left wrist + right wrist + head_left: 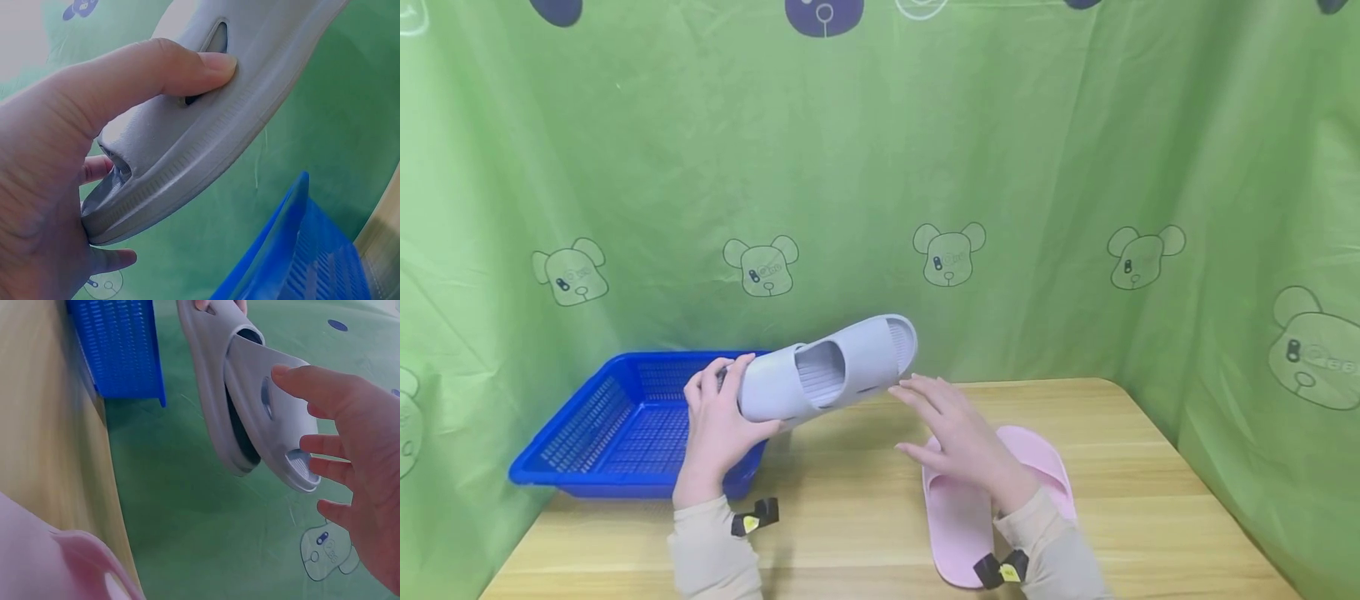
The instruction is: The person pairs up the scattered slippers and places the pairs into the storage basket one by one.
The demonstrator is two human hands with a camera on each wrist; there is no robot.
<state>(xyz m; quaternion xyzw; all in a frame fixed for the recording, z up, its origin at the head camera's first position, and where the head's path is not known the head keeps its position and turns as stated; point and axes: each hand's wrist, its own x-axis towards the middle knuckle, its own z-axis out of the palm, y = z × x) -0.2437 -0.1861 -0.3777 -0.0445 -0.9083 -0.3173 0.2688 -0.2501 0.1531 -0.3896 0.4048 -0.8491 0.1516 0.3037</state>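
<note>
My left hand grips a pair of light grey slippers, lifted above the table and tilted with the toe end up to the right. The right wrist view shows the two grey slippers nested, one pushed into the other. In the left wrist view the thumb presses on the side of a slipper near a slot, with fingers round the far end. My right hand, fingers spread and fairly straight, is close by the toe end. Below it, partly hidden, lie pink slippers on the table.
A blue plastic basket with mesh sides stands at the table's left, partly behind my left hand. The wooden table ends at a green curtain printed with bear heads, which surrounds it at the back and sides.
</note>
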